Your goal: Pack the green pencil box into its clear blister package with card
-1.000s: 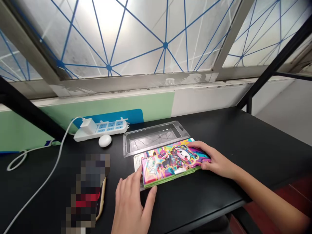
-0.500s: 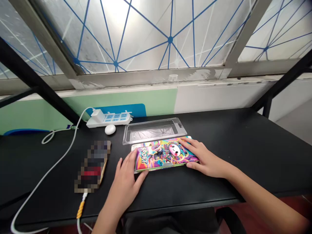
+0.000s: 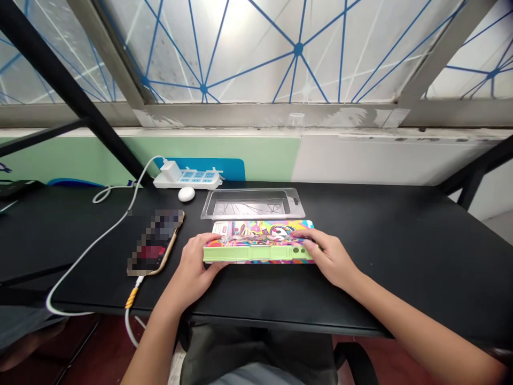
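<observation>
Fingers (image 3: 203, 238) of the left hand (image 3: 195, 267) are clamped on the left end of a pencil case (image 3: 256, 253), thumb low at its front, while those of the right hand (image 3: 334, 260) rest bent on its right end, index finger and thumb slightly apart; whether they grip it I cannot tell. The pencil case is at the front of the black desk (image 3: 401, 240), pale green side facing the person, a bright printed panel (image 3: 224, 228) just behind it. Beyond lies a clear plastic tray (image 3: 296, 200).
</observation>
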Demonstrator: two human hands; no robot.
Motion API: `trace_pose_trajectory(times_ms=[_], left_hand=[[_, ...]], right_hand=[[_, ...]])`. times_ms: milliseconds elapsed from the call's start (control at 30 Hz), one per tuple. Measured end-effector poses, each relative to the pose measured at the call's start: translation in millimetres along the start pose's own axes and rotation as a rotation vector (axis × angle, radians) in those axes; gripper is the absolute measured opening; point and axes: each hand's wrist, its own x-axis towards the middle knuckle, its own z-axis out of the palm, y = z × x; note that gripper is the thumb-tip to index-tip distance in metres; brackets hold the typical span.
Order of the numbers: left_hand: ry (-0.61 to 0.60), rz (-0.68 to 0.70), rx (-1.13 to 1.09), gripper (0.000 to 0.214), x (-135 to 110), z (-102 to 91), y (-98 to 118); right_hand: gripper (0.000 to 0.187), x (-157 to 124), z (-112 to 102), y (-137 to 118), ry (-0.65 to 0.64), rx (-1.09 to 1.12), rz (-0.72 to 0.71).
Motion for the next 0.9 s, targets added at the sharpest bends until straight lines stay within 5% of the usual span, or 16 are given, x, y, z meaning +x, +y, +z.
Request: trace_pose_trajectory(times_ms=[133,400,633,900], left_hand=[[0.053,-0.036,0.026,0.040,4.0,5.9,-5.6],[0.061,-0.161,0.170,0.053,7.5,7.8,-6.8],[-0.012,-0.074,0.089,0.091,-0.7,7.4,-8.5],[-0.016,-0.062,0.034,0.096,-3.6,7.6,-7.9]], right_hand=[[0.051,13.8,8.7,-6.9,0.131,0.084,0.114],[0.042,16.3,30.4,-8.1,0.163,-0.092,0.154],[0.028,12.7,36.6,-12.7,0.380,-0.315,-0.017],[0.030,29.2,65.7,-57.3,0.128,-0.601,-0.252]])
